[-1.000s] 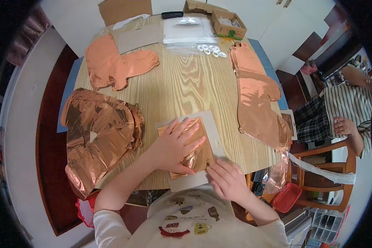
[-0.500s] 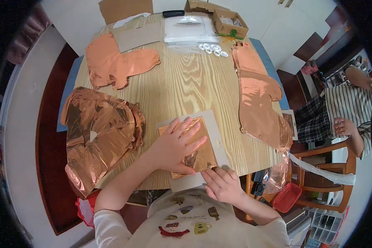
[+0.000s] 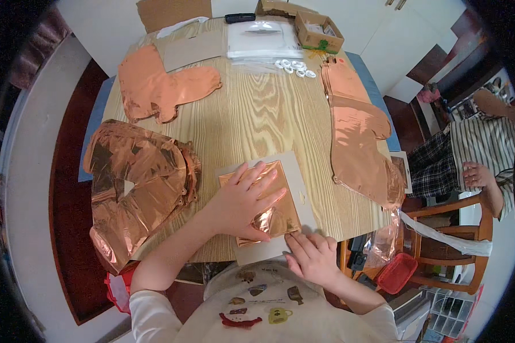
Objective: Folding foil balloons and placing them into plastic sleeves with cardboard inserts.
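A rose-gold foil balloon (image 3: 277,220), folded into a flat rectangle, lies on a beige card (image 3: 304,208) with a small hanging slot, at the near edge of the table. Spread flat across the foil is my left hand (image 3: 240,208), fingers apart, pressing it against the card. My right hand (image 3: 315,257) rests on the lower right corner of the foil and card. Its fingertips touch the foil's edge, and its thumb stays apart, lower down. Nothing shows gripped in either hand.
Flat foil balloons lie in a pile (image 3: 137,183) at left, one (image 3: 166,86) at far left and more (image 3: 357,137) at right. Clear bags (image 3: 263,40), white rings (image 3: 294,68) and a cardboard box (image 3: 319,31) sit at the back. Another person (image 3: 480,148) is beyond a wooden chair (image 3: 449,234).
My right hand has shifted slightly, its fingers now flatter on the corner of the folded foil. My left hand stays in place.
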The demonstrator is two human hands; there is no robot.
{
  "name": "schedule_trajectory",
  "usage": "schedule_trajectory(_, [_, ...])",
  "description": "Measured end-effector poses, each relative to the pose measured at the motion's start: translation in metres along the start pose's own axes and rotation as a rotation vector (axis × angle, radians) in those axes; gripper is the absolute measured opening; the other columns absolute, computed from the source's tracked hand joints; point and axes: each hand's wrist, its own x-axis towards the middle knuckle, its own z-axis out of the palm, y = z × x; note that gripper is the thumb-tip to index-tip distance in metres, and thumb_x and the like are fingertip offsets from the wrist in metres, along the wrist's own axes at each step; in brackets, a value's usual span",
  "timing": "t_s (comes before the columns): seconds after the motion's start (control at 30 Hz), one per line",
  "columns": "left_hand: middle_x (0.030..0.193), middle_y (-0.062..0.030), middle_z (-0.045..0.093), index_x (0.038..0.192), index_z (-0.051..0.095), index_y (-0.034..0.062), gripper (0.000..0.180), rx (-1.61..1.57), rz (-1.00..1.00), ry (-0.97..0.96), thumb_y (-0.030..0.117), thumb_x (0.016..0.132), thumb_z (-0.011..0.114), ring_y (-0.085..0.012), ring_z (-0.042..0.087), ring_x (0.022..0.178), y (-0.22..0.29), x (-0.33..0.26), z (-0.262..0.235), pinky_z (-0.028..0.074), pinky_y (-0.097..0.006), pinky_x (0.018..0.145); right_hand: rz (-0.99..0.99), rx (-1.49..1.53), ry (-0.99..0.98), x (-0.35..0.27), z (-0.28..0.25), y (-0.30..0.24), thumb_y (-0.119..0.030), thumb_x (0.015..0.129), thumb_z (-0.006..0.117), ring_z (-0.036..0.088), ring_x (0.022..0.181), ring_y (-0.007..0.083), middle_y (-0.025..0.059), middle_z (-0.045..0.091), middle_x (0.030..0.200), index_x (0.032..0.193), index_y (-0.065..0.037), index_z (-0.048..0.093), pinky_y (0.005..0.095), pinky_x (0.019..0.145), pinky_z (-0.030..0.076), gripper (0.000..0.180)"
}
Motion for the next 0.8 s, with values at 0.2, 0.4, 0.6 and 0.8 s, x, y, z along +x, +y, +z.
schedule_trajectory(0.2, [0.148,-0.0226,0.037,0.143,0.045,0.015,0.099,-0.006,-0.009,-0.014,0.083,0.071,0.051,-0.0443,0.03,0.138,0.001,0.0,-0.001,0.021,-0.061,0.112,0.012,0.134,0.003,-0.003,0.002,0.015,-0.023,0.077,0.068,0.052,0.099,0.0161,-0.0009,0.064,0.116,0.119,-0.011,0.065,0.0335,0.084,0.035,0.044])
schedule_trajectory(0.4, [0.147,-0.0227,0.039,0.142,0.046,0.0149,0.099,-0.017,-0.009,0.008,0.083,0.071,0.051,-0.0445,0.032,0.137,0.001,0.001,-0.001,0.022,-0.061,0.112,-0.104,0.021,-0.006,0.009,-0.007,0.013,-0.021,0.072,0.068,0.053,0.094,0.014,-0.0005,0.064,0.111,0.123,-0.011,0.064,0.0326,0.08,0.036,0.052])
schedule_trajectory(0.6, [0.147,-0.023,0.039,0.142,0.047,0.0142,0.1,-0.022,-0.009,0.0,0.083,0.07,0.052,-0.0448,0.031,0.137,0.001,0.001,-0.002,0.022,-0.061,0.112,-0.179,-0.029,0.037,0.01,-0.002,0.012,-0.021,0.071,0.068,0.054,0.095,0.0136,-0.0028,0.063,0.107,0.122,-0.013,0.066,0.0324,0.081,0.035,0.052])
schedule_trajectory(0.8, [0.148,-0.0232,0.038,0.143,0.046,0.0145,0.101,-0.023,-0.01,-0.009,0.084,0.07,0.051,-0.0445,0.029,0.139,0.001,0.0,-0.002,0.021,-0.06,0.112,-0.166,0.044,-0.017,0.008,-0.001,0.007,-0.026,0.076,0.068,0.054,0.104,0.0168,0.0008,0.063,0.115,0.118,-0.011,0.067,0.0321,0.085,0.038,0.045])
